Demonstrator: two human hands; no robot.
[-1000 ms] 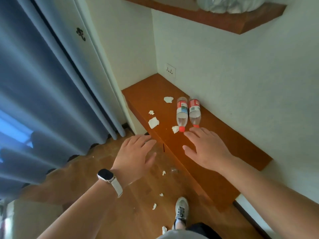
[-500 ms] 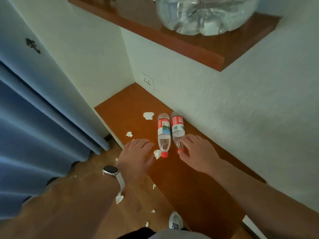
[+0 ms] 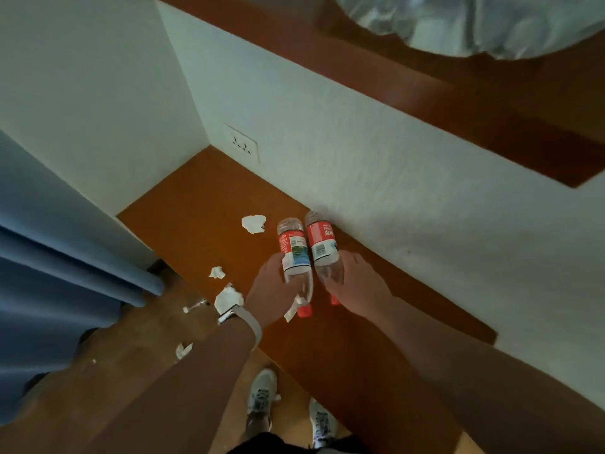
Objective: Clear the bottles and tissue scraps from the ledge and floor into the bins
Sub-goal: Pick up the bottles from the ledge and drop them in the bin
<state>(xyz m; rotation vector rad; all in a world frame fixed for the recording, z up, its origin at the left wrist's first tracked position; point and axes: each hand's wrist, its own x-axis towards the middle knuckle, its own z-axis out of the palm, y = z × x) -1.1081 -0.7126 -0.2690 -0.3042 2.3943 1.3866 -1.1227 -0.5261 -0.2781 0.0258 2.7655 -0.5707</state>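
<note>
While the two bottles lie side by side on the wooden ledge [image 3: 196,208], close against the white wall with their red caps pointing toward the person, each hand grips one. The left hand [image 3: 271,290] curls round the clear body of the left bottle [image 3: 294,253] below its label, and the right hand [image 3: 357,286] wraps the neck end of the right bottle [image 3: 322,240], its cap peeking out underneath. Tissue scraps [image 3: 253,223] lie scattered on the ledge left of the bottles, and another scrap [image 3: 183,350] lies on the floor near the blue curtain [image 3: 65,273].
</note>
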